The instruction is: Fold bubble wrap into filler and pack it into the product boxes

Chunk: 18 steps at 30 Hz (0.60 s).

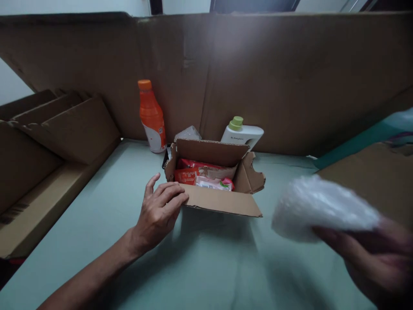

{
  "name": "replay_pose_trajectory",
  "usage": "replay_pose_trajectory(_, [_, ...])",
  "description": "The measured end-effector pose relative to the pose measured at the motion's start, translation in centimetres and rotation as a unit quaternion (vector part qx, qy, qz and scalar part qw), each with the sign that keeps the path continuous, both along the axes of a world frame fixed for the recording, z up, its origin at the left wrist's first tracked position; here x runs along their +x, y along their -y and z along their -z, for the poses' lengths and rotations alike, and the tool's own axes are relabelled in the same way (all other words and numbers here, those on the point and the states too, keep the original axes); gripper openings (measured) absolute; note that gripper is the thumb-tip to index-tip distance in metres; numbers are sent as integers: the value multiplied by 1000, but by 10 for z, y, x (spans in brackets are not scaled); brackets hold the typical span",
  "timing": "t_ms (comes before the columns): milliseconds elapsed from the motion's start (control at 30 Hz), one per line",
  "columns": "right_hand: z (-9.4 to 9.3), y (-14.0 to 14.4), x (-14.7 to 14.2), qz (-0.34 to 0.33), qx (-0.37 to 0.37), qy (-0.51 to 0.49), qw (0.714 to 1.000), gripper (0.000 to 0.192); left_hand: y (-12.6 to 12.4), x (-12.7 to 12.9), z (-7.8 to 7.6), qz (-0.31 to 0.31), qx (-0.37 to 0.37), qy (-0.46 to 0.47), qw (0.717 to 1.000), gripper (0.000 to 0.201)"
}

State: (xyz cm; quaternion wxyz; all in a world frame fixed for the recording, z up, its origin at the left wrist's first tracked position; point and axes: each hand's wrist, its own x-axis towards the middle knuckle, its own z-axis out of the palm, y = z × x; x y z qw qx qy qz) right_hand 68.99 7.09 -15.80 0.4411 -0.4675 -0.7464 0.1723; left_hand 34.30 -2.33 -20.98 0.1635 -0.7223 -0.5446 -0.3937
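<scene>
The step in hand looks like packing the box (214,181): it sits open at the middle of the bench (97,224), flaps spread, with red and pink packets (203,176) lying inside and room left above them. The left hand (159,211) rests palm down on the bench at the box's near left corner, fingers loosely spread and their tips touching the front flap, holding nothing; the forearm runs back toward the lower left. The right hand (371,254) is low at the right edge, blurred, fingers curled under a white wad of bubble wrap (322,209) and closed on it, held above the bench and well apart from the box.

By my reading, the next move calls for carrying the wrap leftward over the opening and pressing it onto the packets while the left hand steadies the box; the torn right flap (253,174) leans inward and could catch it.

Behind the box stand an orange bottle (151,116) and a white bottle (241,133), against a cardboard wall (290,77).
</scene>
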Motion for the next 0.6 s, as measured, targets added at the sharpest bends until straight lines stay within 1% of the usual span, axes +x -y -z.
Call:
replay_pose_trajectory(33, [-14, -10, -14, -15, 5, 19, 1000, 33, 0, -1, 1, 3, 1, 6, 1000, 27])
replay_pose_trajectory(67, [-28, -21, -32, -46, 20, 54, 997, 33, -2, -2, 0, 7, 0, 11, 1000, 27])
replay_pose_trajectory(100, [-40, -32, -53, -93, 34, 96, 990, 32, -3, -3, 0, 9, -2, 14, 1000, 27])
replay_pose_trajectory(133, [-50, -44, -75, -159, 24, 136, 978, 30, -5, -4, -1, 10, -3, 15, 1000, 26])
replay_pose_trajectory(200, [-60, -65, -117, -247, 6, 221, 943, 22, -8, -5, -3, 13, -4, 15, 1000, 25])
replay_pose_trajectory(233, [-61, -73, -135, -270, 2, 269, 924, 19, -9, -6, -3, 14, -4, 15, 1000, 25])
replay_pose_trajectory(300, [-54, -86, -163, -306, -11, 353, 884, 14, -9, -7, -3, 21, -2, 14, 1000, 24])
replay_pose_trajectory(367, [-43, -91, -179, -337, -35, 416, 844, 10, -9, -8, -3, 32, -4, 13, 999, 23])
replay_pose_trajectory(433, [-34, -90, -188, -354, -55, 459, 813, 12, -10, -9, -6, 41, -10, 17, 999, 22])
replay_pose_trajectory(500, [-30, -86, -195, -343, -55, 499, 794, 11, -13, -10, -10, 44, -19, 28, 998, 20])
replay_pose_trajectory(600, [-33, -81, -200, -311, -24, 544, 779, 10, -19, -11, -16, 38, -24, 43, 998, 19])
